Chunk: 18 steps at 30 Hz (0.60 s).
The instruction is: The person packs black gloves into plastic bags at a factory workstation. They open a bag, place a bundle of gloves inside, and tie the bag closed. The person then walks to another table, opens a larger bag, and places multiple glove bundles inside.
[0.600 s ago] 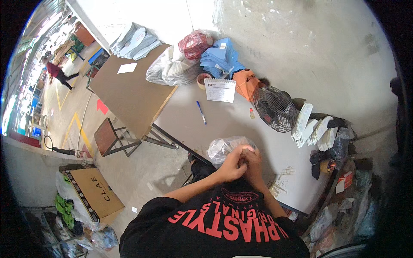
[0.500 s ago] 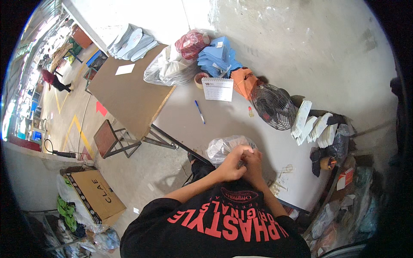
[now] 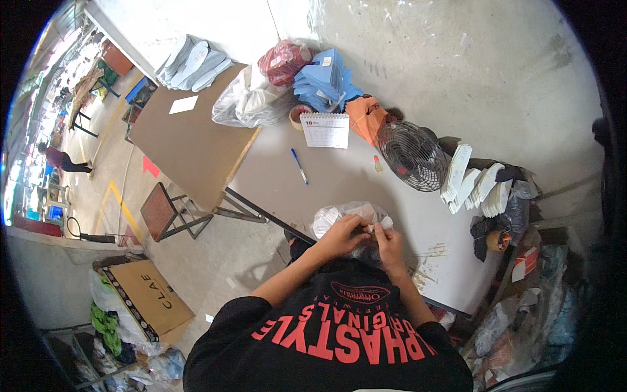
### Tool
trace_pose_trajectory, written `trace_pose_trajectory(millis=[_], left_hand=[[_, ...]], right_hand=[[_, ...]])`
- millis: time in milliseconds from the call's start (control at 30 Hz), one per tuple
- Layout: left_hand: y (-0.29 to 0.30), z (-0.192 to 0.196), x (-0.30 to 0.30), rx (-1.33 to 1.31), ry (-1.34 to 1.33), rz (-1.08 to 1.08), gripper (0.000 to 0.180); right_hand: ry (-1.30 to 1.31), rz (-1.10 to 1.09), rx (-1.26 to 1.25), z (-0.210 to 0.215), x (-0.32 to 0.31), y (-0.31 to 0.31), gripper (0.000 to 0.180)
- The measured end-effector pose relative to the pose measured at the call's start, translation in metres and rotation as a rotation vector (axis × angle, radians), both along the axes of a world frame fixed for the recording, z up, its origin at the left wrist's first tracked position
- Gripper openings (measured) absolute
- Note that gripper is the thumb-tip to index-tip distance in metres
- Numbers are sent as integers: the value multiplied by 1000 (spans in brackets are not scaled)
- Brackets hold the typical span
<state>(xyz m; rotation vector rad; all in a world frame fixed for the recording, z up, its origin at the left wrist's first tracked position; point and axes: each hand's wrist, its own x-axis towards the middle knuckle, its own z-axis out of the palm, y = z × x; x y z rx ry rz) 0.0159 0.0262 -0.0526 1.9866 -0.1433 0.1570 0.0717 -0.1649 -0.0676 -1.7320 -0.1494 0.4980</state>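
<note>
Left hand: the left hand point(image 3: 341, 236) lay at the near edge of the grey table point(image 3: 339, 179), its fingers curled and pinching the crinkled clear plastic bag point(image 3: 349, 215).
Right hand: the right hand point(image 3: 390, 242) sat just beside the left, touching it, its fingertips pinched on the same bag near a small pale bit; what that bit was could not be told.
Bag: one clear plastic bag, wrinkled and glossy, with white pieces showing through, rested on the table's near edge right in front of the person, under both hands.
Pen: one blue pen point(image 3: 299, 166) lay alone on the bare grey top, farther out than the bag.
Small item: one little orange and pale piece point(image 3: 378, 163) lay near the fan point(image 3: 414, 155).
Fan: one round dark wire-grille fan stood to the right.
White stack: a fanned row of flat white pieces point(image 3: 475, 183) leaned at the right end of the table; their count could not be told.
Calendar: one white spiral-bound desk calendar point(image 3: 325, 130) stood upright beyond the pen, with a tape roll point(image 3: 298, 115) just to its left.
Far packages: an orange bag point(image 3: 366, 119), a blue folded stack point(image 3: 324, 83), a red sack point(image 3: 283, 63) and a clear sack point(image 3: 245, 103) crowded the far edge.
Brown table: a brown table point(image 3: 186, 147) adjoined on the left, with one white sheet point(image 3: 183, 104) and pale insoles point(image 3: 194, 63) on it.
Floor carton: one flat brown cardboard carton point(image 3: 148, 295) with a dark printed border lay on the floor at the lower left.
</note>
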Motion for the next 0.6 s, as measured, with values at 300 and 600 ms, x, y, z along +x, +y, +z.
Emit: trace_pose_trajectory(millis=[300, 600], left_hand=[[1, -14, 11, 86, -65, -56, 11], [16, -18, 12, -106, -38, -146, 18]], right_hand=[[-243, 163, 39, 28, 3, -3, 15], [-491, 155, -207, 38, 0, 6, 23]])
